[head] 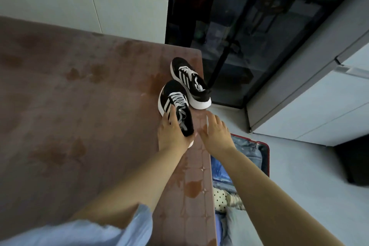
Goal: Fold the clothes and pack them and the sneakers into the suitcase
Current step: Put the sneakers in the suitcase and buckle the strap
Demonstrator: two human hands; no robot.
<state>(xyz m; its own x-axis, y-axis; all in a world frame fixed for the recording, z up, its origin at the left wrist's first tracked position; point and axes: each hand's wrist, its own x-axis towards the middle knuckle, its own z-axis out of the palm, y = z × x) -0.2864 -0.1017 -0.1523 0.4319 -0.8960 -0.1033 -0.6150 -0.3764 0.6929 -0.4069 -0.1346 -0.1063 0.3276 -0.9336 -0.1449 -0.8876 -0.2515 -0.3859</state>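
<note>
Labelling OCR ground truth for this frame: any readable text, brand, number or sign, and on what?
No text can be read in this view.
Near sneaker: three white side stripes, no wordmark legible.
Far sneaker: same stripes; the white mark near its collar is too blurred to read.
Suitcase: the jeans and polka-dot garment inside show no lettering.

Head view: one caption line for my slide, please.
Left hand grips the near sneaker on the table; right hand is open beside it.
</note>
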